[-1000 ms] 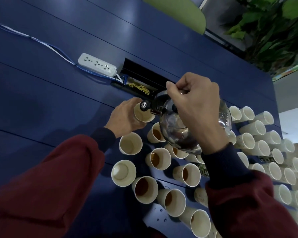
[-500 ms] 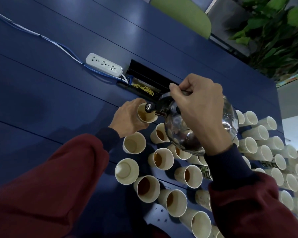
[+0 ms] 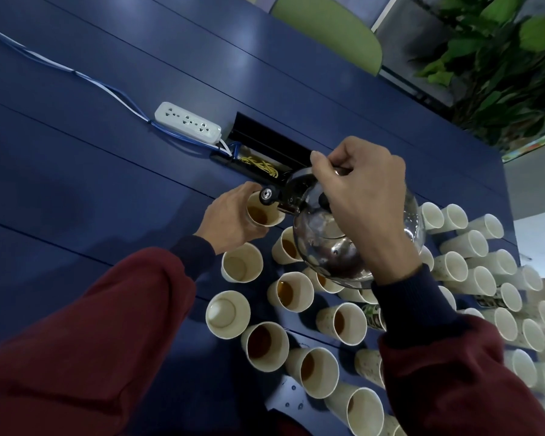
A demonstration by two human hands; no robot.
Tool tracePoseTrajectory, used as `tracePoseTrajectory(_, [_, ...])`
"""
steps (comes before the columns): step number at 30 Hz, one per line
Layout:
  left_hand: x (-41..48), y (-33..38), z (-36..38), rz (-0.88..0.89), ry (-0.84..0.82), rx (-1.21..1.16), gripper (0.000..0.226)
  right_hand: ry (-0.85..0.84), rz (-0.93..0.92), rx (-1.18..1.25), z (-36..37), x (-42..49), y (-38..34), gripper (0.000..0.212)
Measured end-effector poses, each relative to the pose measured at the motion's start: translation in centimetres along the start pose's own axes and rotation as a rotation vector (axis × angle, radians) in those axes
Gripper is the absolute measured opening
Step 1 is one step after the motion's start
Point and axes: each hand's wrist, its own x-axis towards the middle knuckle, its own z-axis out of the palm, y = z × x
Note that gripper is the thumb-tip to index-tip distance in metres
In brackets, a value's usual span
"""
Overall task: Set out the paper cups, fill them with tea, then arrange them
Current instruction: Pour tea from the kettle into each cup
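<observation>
Tea (image 3: 260, 216) deeper in held cup (image 3: 253, 203) now; left hand (image 3: 230, 221) wraps it, right hand (image 3: 359, 196) grips teapot (image 3: 328, 247).

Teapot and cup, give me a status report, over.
Status: left hand grips the cup; right hand holds the tilted teapot. Spout over cup, tea inside. One empty cup nearby, nothing blocking.
</observation>
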Motion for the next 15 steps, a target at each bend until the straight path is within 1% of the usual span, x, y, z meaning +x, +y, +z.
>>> tracePoseTrajectory(5, [0.3,-0.1,0.3,-0.067,-0.015,0.061,0.065,0.086,0.098,0.139,-0.7,-0.6,1.4,0.034])
tracePoseTrajectory(9, [0.5,-0.7,0.8,-0.135,-0.047,0.063,0.065,0.106,0.208,0.261,-1.2,-1.5,2.2,0.039])
tracePoseTrajectory(13, [0.1,-0.9,1.2,-0.223,-0.130,0.072,0.078,0.124,0.225,0.303,-1.5,-2.4,2.7,0.039])
tracePoseTrajectory(15, [-0.4,-0.5,1.2,-0.280,-0.129,0.059,0.083,0.123,0.217,0.313,-1.7,-2.8,2.6,0.039])
